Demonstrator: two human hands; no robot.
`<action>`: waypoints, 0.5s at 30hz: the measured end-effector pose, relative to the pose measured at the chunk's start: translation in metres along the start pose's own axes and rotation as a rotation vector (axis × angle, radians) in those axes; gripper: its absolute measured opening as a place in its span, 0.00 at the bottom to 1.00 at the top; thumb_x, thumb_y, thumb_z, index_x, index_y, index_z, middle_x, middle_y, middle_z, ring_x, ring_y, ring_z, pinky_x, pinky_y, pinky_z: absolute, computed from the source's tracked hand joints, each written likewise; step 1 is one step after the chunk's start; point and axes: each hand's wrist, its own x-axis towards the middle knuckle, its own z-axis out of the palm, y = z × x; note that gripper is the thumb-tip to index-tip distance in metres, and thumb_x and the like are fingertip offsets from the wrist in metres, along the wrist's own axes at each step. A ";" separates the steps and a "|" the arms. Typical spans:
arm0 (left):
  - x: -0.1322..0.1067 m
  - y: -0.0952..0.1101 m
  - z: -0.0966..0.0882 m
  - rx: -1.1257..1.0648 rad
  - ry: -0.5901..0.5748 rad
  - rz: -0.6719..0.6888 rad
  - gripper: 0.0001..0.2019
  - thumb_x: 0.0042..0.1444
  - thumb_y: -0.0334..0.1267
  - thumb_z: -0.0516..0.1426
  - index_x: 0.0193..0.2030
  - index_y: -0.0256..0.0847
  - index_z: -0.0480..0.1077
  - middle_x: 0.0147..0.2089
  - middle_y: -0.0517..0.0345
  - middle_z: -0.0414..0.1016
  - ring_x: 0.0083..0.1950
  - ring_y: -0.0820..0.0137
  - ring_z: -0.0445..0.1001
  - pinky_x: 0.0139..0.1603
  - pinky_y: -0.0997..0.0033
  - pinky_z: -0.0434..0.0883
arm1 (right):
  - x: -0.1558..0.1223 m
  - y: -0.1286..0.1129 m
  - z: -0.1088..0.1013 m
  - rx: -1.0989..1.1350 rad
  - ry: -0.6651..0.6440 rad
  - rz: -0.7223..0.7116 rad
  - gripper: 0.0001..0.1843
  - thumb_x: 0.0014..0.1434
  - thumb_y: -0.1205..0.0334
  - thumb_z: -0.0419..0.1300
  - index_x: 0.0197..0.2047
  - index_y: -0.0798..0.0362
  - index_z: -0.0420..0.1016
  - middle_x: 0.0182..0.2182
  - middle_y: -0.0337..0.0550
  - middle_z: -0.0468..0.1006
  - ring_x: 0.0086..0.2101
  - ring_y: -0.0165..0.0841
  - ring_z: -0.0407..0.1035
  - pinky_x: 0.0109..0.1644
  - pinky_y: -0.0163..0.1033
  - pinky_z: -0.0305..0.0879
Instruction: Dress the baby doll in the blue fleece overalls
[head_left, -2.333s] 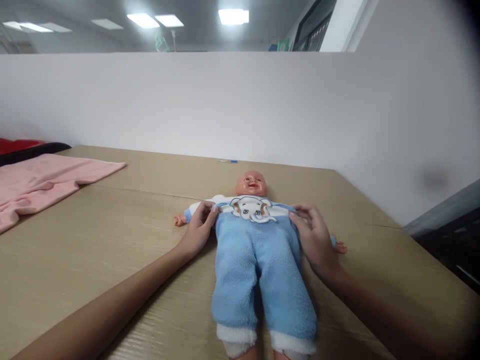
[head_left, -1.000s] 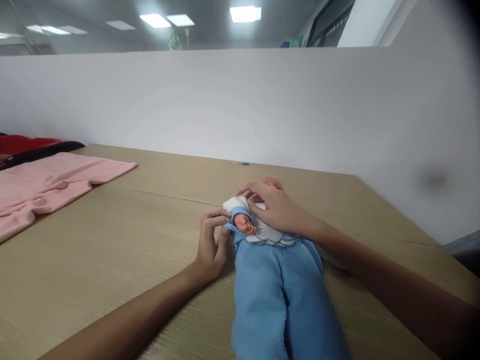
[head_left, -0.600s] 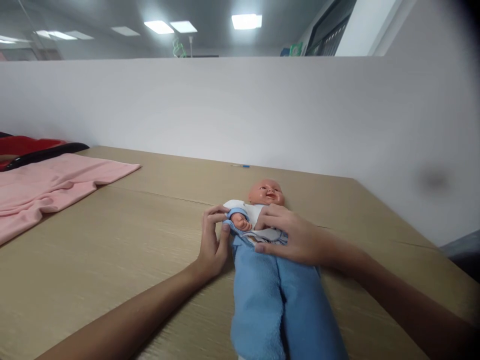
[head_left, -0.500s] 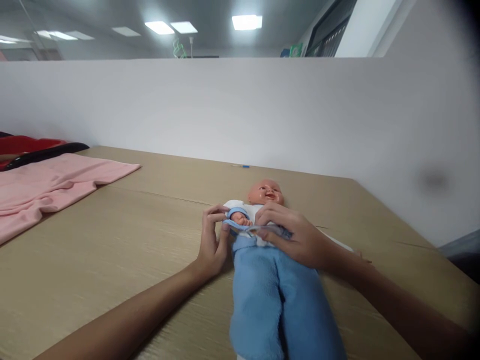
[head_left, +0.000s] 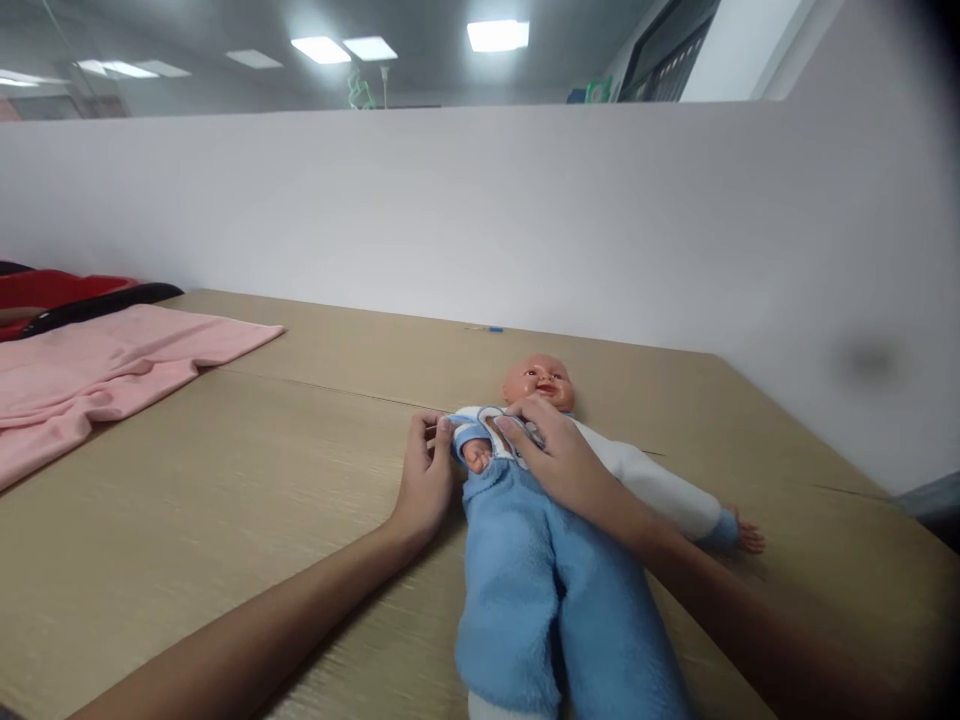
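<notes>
Left hand (head_left: 426, 482) is set on edge against the side of a plastic baby doll (head_left: 538, 381) dressed in a white top and blue fleece trousers (head_left: 536, 570). Its fingers are curled, with the tips touching the blue-cuffed sleeve (head_left: 471, 437) that is folded across the doll's chest, but whether the cloth is pinched cannot be told. Right hand (head_left: 559, 462) is laid flat on the doll's chest, fingers stretched toward the collar and nothing gripped. The doll is laid on its back on a light wooden table (head_left: 187, 470), head toward a white partition wall (head_left: 450, 220), with its other white-sleeved arm (head_left: 660, 497) stretched out to the right. A pink cloth (head_left: 97, 365) is spread at the table's far left, well apart from the doll.
</notes>
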 end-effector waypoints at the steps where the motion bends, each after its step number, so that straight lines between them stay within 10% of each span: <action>1: 0.001 -0.003 0.000 -0.009 0.000 -0.037 0.19 0.73 0.59 0.54 0.46 0.44 0.67 0.42 0.57 0.76 0.45 0.65 0.75 0.50 0.66 0.72 | 0.000 0.001 0.002 -0.032 0.009 0.000 0.16 0.76 0.48 0.54 0.40 0.48 0.74 0.38 0.43 0.79 0.42 0.42 0.71 0.50 0.46 0.64; 15: 0.036 -0.024 -0.006 -0.397 -0.215 -0.406 0.29 0.52 0.61 0.73 0.45 0.43 0.68 0.38 0.62 0.77 0.35 0.74 0.75 0.38 0.75 0.72 | 0.010 0.025 0.006 0.407 -0.160 0.204 0.23 0.71 0.37 0.59 0.40 0.48 0.70 0.29 0.33 0.67 0.28 0.33 0.60 0.33 0.39 0.57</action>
